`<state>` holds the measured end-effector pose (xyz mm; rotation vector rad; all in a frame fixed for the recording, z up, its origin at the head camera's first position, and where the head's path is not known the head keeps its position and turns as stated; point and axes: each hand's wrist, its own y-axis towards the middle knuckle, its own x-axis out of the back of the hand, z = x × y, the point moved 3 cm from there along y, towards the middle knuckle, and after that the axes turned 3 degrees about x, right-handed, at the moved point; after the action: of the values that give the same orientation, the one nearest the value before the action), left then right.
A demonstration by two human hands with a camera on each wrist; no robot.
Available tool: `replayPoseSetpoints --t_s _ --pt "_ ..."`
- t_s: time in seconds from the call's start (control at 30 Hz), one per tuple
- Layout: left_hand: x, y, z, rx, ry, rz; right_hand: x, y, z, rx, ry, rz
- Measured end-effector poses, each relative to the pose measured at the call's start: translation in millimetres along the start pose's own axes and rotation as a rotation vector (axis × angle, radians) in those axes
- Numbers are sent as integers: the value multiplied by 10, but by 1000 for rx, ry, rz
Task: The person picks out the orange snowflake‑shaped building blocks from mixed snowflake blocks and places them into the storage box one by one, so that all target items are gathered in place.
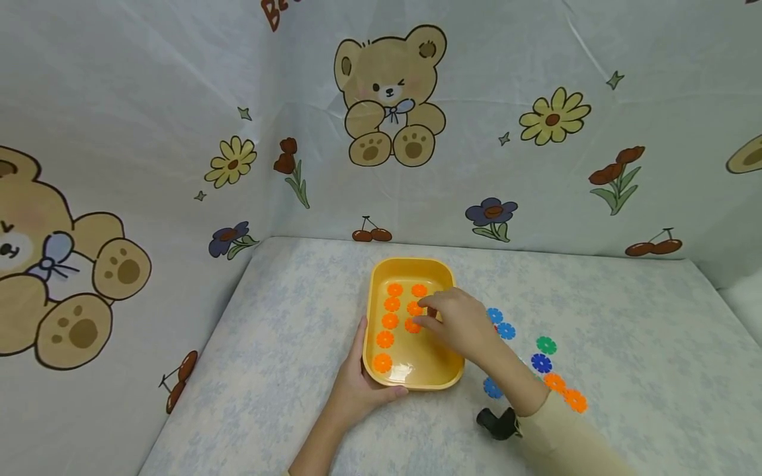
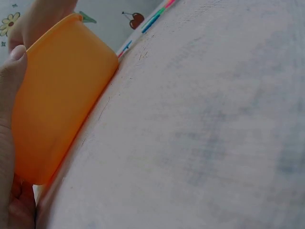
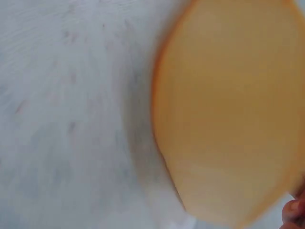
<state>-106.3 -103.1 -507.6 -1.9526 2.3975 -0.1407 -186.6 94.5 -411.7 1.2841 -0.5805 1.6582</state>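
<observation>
A yellow plastic tray (image 1: 417,370) rests on the table, with several orange snowflake discs (image 1: 385,339) laid in two columns inside. My left hand (image 1: 357,390) grips its near left corner, thumb along the front wall and fingers up the left side. In the left wrist view, that thumb lies against the tray wall (image 2: 62,100). Over the tray's right side hovers my right hand (image 1: 461,320), thumb and forefinger apart. Its thumb tip is at the nearest disc (image 1: 413,325) of the right column; the other fingers are partly hidden. The right wrist view is blurred and shows mostly tray wall (image 3: 228,105).
Right of the tray lie loose discs: blue (image 1: 506,330), green (image 1: 546,345), dark blue (image 1: 542,363) and orange (image 1: 575,400), some hidden by my right forearm. A black wrist device (image 1: 497,423) sits at my right cuff. A bear-print cloth (image 1: 428,198) rises behind the table.
</observation>
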Motion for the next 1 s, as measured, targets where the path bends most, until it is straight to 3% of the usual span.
replayPoseSetpoints --t_s 0.13,0.33,0.53,0.73,1.0 --pt "-3 5 11 -3 7 -4 204 -242 -158 -35 31 -14" --pt "-5 3 10 -10 10 -9 391 -727 -571 -163 12 24" --pt "-6 -3 -1 -9 16 -17 413 -1190 -1011 -326 6 183" --pt "-11 -3 4 -16 20 -12 327 -1496 -1333 -427 6 345" --pt "-11 -3 8 -11 17 -15 246 -1636 -1452 -427 30 295"
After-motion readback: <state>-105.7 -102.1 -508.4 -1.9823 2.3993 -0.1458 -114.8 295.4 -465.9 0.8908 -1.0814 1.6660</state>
